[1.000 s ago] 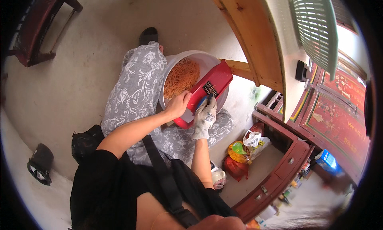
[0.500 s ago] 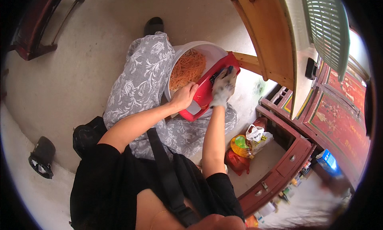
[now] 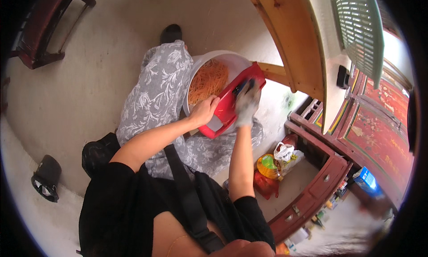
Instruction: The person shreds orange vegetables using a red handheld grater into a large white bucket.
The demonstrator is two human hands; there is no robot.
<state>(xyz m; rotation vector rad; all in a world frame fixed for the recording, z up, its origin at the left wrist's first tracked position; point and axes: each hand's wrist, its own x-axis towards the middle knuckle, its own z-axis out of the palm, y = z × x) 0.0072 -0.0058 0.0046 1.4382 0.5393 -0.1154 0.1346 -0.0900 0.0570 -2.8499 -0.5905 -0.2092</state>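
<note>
Many thin orange shreds (image 3: 208,82) already fill part of the round white plastic bucket (image 3: 235,62), at whose right side the bare left hand (image 3: 204,111) clasps a red plastic grater (image 3: 226,107) and the gloved right hand (image 3: 247,101) covers it, its fingers' opening, hold and any ungrated remainder hidden.

Floor (image 3: 111,56): brightest at right, soft shadows
Right glove (image 3: 248,106): motion-blurred
Upper right: blown-out glare
Lower right: smeared
Rim: black, edges bowed

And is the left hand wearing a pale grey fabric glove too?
No, the bare left hand holds the long red plastic grater; only the right hand is gloved.
</note>
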